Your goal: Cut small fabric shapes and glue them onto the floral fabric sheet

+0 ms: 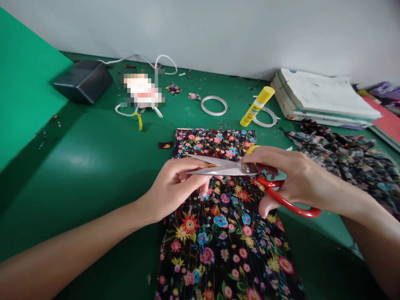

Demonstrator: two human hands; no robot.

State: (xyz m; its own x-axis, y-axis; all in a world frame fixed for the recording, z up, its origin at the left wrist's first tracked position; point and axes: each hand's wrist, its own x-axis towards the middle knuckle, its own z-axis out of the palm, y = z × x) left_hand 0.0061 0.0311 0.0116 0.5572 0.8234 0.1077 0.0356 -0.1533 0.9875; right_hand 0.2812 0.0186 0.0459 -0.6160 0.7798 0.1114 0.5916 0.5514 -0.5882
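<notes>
My right hand (289, 168) grips scissors (233, 168) by their red handles, with the blades pointing left and slightly parted. The fingers of my left hand (175, 183) are closed in a pinch beside the blades. A tiny orange-brown scrap (212, 166) shows at its fingertips, between the blades; most of it is hidden. Beneath both hands lies a long black floral cloth (218, 246), stretched from the near edge of view toward the middle of the table. Part of a yellow object (252, 149) pokes out behind my right fingers.
On the green table (93, 175) stand a yellow glue stick (256, 107) and two white tape rolls (214, 106). A stack of papers (328, 93) and crumpled floral fabric (350, 162) are at right. A black box (83, 81) and a blurred-out object (142, 89) sit at back left. A dark scrap (165, 145) lies beside the cloth.
</notes>
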